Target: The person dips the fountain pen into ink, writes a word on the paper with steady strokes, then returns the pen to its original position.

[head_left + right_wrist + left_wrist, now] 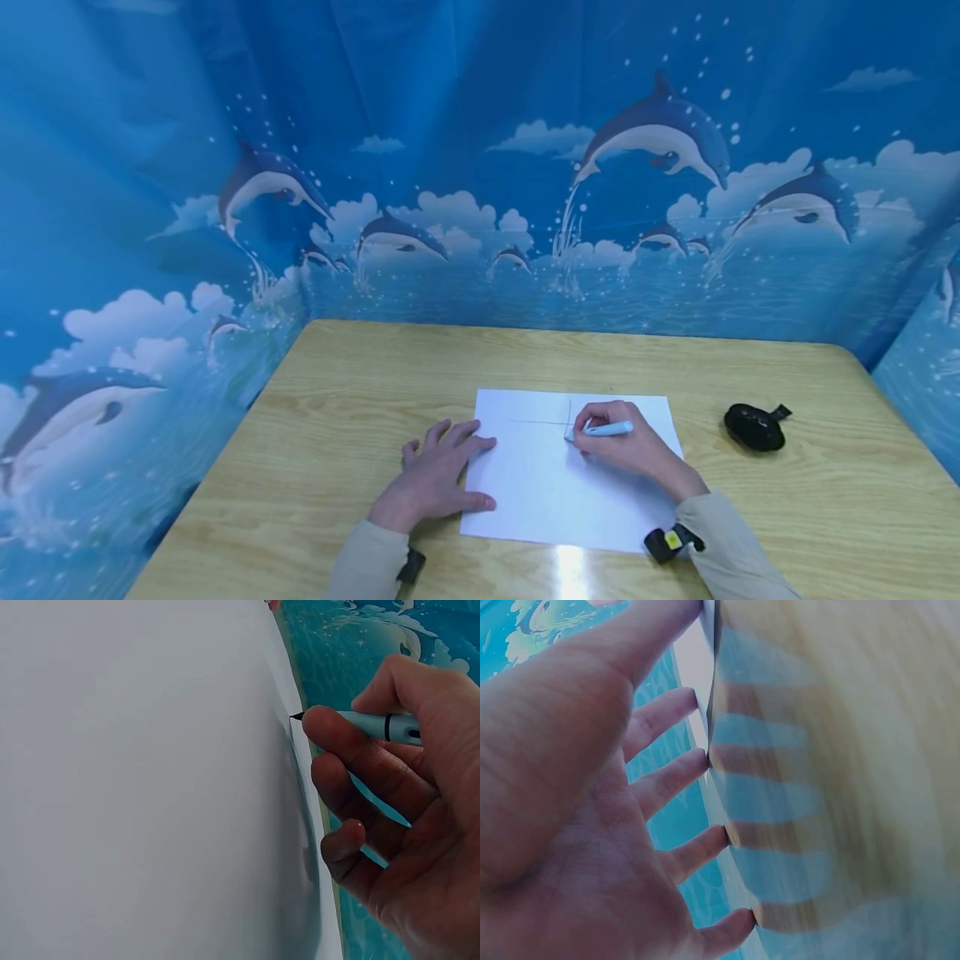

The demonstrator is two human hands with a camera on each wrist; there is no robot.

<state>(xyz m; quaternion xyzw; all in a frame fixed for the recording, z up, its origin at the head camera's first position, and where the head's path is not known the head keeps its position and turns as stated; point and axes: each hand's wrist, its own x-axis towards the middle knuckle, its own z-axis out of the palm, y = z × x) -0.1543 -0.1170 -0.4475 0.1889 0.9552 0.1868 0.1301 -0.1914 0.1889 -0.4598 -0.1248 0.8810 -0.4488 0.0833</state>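
A white sheet of paper (pixel 525 492) lies on the wooden table, bearing a thin horizontal line crossed by a vertical one near its top. My right hand (pixel 626 442) pinches a light blue pen (pixel 611 429) between thumb and fingers. In the right wrist view the dark nib of the pen (pixel 360 722) meets the paper (pixel 150 780), while the other fingers curl below it. My left hand (pixel 435 479) is spread at the left edge of the sheet, with thumb and forefinger tips on it. Fingertips of the left hand (pixel 592 817) touch down in the left wrist view.
To the right of the sheet, a small black oval object (pixel 753 427) with a short tab rests on the wooden table (pixel 360 375). Blue curtains (pixel 465 108) printed with dolphins and clouds hang behind and beside the table. Each wrist wears a dark strapped device.
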